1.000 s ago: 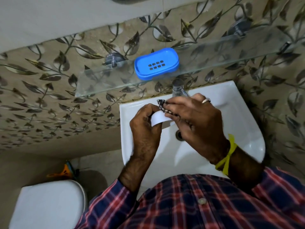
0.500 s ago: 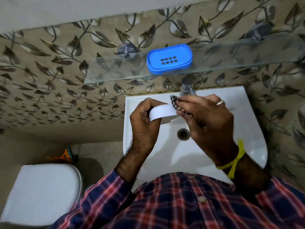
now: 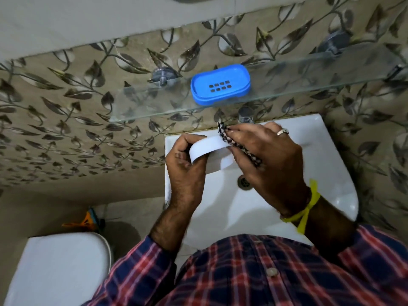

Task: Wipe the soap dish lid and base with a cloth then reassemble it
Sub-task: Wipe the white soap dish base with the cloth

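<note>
Two parts of the soap dish are showing, and they are lying apart: one white part [image 3: 209, 149] is being held over the sink [image 3: 331, 195], and one blue slotted part [image 3: 220, 83] is sitting on the glass shelf [image 3: 309, 85] farther back, against the leaf-patterned wall. The left hand [image 3: 183, 168] is gripping the white part by its left end, fingers curled round the rim. The right hand [image 3: 265, 160] is pinching one dark checked cloth [image 3: 234, 142] and pressing it against the white part's right side. Wiping of this piece seems to be under way; whether the blue part is already clean I cannot tell, and reassembly is clearly left to do. One tap [image 3: 246, 115] is standing behind the hands.
</note>
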`<state>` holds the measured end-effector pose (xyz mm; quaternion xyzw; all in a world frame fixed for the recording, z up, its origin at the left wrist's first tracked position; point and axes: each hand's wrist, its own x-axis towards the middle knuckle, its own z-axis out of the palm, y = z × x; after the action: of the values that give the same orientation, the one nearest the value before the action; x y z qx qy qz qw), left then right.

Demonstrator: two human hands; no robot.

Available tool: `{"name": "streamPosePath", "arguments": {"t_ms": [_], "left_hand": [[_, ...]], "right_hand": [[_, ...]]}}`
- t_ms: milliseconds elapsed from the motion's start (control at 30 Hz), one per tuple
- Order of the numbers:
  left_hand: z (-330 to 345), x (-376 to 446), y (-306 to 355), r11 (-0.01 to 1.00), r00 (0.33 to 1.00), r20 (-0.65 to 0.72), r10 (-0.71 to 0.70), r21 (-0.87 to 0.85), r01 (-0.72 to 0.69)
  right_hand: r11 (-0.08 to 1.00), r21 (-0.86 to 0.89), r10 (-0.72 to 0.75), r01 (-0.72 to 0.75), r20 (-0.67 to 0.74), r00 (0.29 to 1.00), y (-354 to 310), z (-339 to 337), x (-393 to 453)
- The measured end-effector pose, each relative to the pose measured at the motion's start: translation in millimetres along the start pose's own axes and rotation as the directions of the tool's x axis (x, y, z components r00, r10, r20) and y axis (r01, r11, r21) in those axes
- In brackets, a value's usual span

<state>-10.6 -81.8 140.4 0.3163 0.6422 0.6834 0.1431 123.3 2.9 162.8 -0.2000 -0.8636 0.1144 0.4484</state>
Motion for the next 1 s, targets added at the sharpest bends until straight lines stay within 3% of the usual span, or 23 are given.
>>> {"name": "streamPosePath", "arguments": {"t_ms": [100, 200, 333, 500, 633, 733, 867, 1000], "left_hand": [[5.0, -2.6, 6.7, 0.987, 0.995, 0.094, 0.043, 0.151, -0.057], [8.9, -2.7, 14.8, 0.883, 0.967, 0.221, 0.128, 0.418, -0.213], [14.7, 2.1, 27.8, 0.719, 0.970, 0.194, 0.149, 0.652, -0.241], [4.1, 6.6, 31.3, 0.819, 0.959, 0.234, 0.163, 0.510, -0.263], [8.6, 4.9, 21.3, 0.797, 0.969, 0.191, 0.159, 0.555, -0.240], [2.8, 6.3, 16.7, 0.873, 0.977, 0.152, 0.149, 0.444, -0.202], [2.5, -0.6, 10.8, 0.881, 0.982, 0.126, 0.139, 0.437, -0.181], [0.3, 3.1, 7.1, 0.887, 0.986, 0.074, 0.150, 0.431, -0.167]], "right_hand": [[0.999, -0.012, 0.028, -0.029, -0.072, 0.997, 2.8, 2.9, -5.0], [0.996, -0.081, 0.034, -0.041, -0.085, 0.996, 1.6, 0.8, -8.8], [0.996, -0.084, 0.017, -0.021, -0.049, 0.999, -4.0, -3.0, -5.6], [0.989, -0.073, -0.126, 0.128, 0.037, 0.991, -9.1, -12.4, -11.2], [0.999, -0.040, 0.017, -0.014, 0.086, 0.996, -4.5, -10.6, 0.6], [0.997, -0.068, -0.037, 0.045, 0.119, 0.992, -7.4, -8.1, -7.2], [1.000, -0.019, 0.023, -0.022, 0.061, 0.998, 3.8, -11.3, -5.4], [0.998, -0.057, 0.017, -0.012, 0.097, 0.995, -8.3, -5.4, -8.2]]}}
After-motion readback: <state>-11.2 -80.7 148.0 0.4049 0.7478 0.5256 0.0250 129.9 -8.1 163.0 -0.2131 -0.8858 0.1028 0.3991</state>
